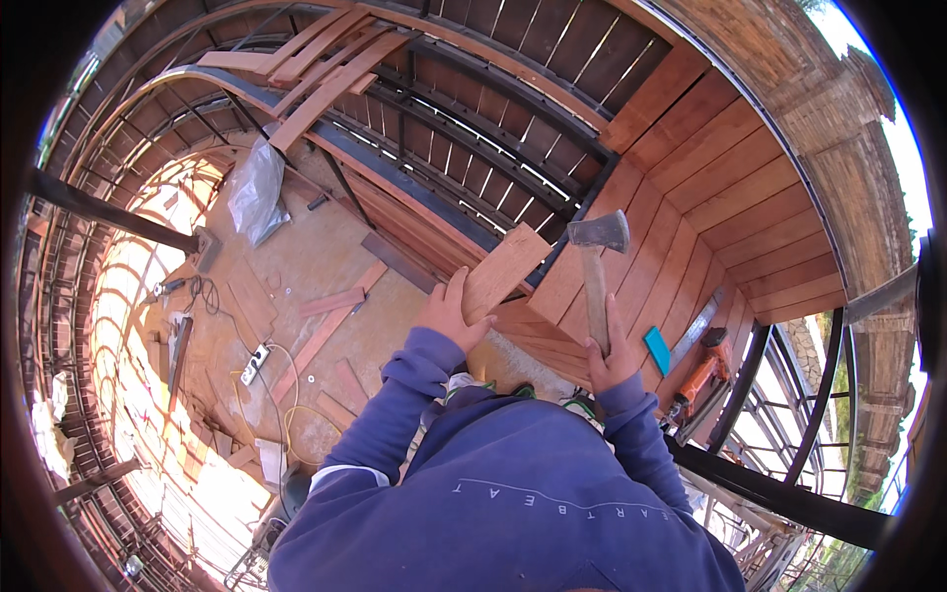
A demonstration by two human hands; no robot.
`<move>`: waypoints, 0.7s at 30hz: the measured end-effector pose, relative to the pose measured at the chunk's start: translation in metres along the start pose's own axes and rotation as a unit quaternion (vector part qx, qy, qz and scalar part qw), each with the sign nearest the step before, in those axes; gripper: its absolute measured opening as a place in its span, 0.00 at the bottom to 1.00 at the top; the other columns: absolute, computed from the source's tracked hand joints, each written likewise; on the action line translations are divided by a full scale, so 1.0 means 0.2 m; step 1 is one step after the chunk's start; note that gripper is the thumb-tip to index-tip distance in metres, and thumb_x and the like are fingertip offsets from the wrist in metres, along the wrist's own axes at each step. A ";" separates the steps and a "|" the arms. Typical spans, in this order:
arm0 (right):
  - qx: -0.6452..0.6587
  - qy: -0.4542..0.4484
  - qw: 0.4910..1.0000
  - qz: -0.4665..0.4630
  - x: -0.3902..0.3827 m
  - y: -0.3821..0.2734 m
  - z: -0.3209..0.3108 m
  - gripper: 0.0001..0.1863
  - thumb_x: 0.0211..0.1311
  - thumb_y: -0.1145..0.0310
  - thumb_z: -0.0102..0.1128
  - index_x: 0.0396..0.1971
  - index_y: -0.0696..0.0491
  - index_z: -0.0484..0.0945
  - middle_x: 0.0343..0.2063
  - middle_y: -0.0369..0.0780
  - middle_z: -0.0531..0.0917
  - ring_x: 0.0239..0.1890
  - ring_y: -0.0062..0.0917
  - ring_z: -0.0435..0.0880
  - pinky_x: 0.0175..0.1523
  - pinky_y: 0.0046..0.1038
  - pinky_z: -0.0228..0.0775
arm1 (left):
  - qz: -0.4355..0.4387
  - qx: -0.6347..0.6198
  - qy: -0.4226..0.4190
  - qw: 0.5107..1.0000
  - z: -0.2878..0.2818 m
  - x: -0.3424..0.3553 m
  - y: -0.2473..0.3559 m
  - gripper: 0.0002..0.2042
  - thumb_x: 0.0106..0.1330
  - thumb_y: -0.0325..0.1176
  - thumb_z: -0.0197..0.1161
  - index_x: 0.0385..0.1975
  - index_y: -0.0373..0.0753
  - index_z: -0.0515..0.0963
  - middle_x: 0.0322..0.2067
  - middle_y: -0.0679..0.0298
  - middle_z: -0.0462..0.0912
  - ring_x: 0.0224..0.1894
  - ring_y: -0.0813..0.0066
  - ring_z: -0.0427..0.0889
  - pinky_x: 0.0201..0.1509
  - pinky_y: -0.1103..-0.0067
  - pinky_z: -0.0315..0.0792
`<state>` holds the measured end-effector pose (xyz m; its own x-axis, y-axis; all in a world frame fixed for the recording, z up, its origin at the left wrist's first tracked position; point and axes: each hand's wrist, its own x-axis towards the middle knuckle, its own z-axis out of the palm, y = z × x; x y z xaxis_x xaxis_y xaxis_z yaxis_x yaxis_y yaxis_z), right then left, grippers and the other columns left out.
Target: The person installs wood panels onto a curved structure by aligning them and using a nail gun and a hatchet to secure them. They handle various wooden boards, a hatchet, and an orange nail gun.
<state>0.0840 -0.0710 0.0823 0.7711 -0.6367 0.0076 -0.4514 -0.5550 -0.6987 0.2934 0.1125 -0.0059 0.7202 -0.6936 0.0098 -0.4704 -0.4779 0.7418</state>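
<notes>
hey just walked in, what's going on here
A person holds a short wooden board in the left hand and a hatchet by its handle in the right hand, its head apart from the board. An orange power tool lies to the right. Loose planks and a white power strip lie on the floor to the left.

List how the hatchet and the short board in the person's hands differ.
The hatchet has a dark head on a pale handle, while the short board is one flat brown piece.
The hatchet points nearly straight away; the short board slants away to the right.
The right hand holds the hatchet by its handle; the left hand grasps the short board's near end.
Both are held, and both include wood.
</notes>
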 end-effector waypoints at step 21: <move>-0.120 -0.088 0.989 -0.018 0.10 -0.21 0.05 0.40 0.65 0.68 0.55 0.75 0.39 0.49 0.24 0.53 0.82 0.27 0.51 0.82 0.34 0.47 0.75 | -0.061 0.157 -0.078 0.983 -0.04 0.00 0.00 0.48 0.50 0.44 0.74 0.73 0.50 0.56 0.43 0.52 0.74 0.46 0.52 0.79 0.50 0.64 0.77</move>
<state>0.1225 -0.0553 0.1040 0.8449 -0.5236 -0.1099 -0.5000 -0.6995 -0.5106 0.2982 0.1178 -0.0006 0.7048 -0.6842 -0.1873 -0.5375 -0.6874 0.4884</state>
